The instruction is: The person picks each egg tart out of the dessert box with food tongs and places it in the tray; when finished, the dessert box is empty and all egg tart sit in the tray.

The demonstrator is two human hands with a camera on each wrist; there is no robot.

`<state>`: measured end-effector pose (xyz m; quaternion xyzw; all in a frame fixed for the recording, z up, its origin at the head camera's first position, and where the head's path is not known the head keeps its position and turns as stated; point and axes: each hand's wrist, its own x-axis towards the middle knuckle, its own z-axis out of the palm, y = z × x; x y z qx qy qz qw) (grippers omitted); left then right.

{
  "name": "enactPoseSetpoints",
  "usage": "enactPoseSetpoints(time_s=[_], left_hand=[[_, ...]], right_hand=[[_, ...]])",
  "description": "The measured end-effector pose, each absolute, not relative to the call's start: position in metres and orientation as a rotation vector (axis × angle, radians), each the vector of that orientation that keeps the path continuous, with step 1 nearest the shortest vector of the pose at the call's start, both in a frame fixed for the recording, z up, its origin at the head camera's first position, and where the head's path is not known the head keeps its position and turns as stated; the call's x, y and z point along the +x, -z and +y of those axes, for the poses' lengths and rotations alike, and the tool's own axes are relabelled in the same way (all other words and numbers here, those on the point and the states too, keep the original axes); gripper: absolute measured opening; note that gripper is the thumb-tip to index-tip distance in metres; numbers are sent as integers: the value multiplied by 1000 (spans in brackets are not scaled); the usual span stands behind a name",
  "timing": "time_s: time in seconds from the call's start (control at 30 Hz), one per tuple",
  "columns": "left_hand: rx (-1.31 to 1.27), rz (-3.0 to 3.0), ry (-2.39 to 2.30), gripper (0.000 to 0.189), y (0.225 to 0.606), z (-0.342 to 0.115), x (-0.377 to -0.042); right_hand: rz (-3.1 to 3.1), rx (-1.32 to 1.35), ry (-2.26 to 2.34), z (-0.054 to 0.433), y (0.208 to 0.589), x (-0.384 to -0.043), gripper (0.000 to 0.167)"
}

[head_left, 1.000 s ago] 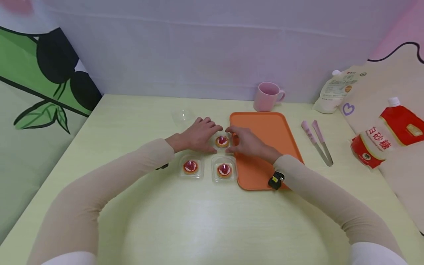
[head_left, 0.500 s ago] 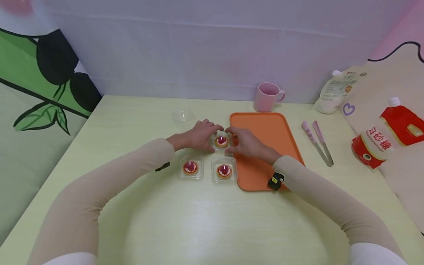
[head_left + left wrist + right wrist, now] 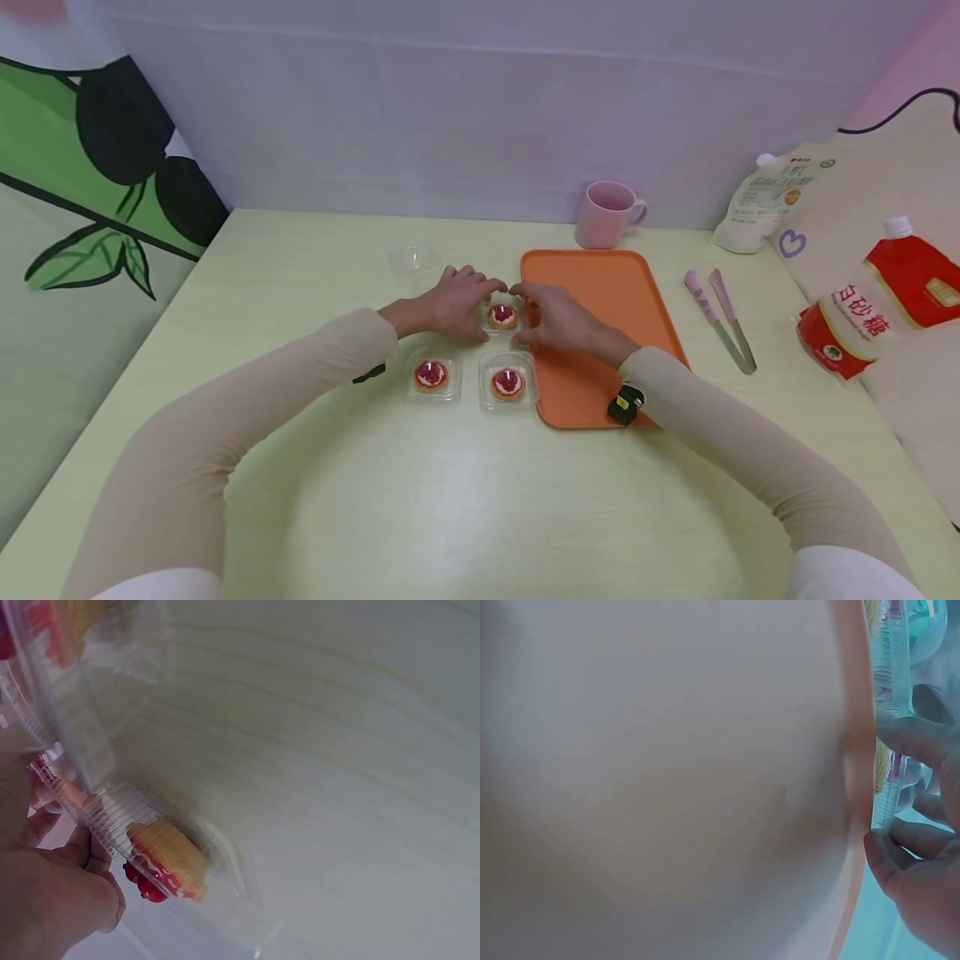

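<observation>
A clear plastic box with a small red-topped tart stands between my hands, beside the tray's left edge. My left hand grips its left side, thumb at the near end and fingers at the far end. Across from it, my right hand holds the right side, partly above the orange tray. In the right wrist view, thumb and fingers of the right hand touch the box rim. Two more tart boxes sit nearer, one left and one right touching the tray edge.
Behind my left hand lies an empty clear plastic piece. A pink mug stands behind the tray. To the right are tongs with pink handles, a white pouch and a red sugar bag.
Both hands stay at the far tart box, with hardly any finger movement. The whole head view shifts slightly; the boxes, tray and other items keep their places.
</observation>
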<state>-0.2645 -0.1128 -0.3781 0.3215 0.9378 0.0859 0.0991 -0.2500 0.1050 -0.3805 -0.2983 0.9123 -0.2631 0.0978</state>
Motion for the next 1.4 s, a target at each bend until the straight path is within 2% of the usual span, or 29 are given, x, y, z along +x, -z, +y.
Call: enactPoseSetpoints(time_s=[0.57,0.8,1.4], left_hand=[[935,2770,-293,81,378,-110,-266],[916,2764,-307,81,381,-110,-266],[910,2772,-268,88,377,-108,-267]], right_hand=[[2578,-957,868,115,378,-265,65],[2524,-921,865,113,376,-269,71],[2406,-893,1053,114,373,-277,68]])
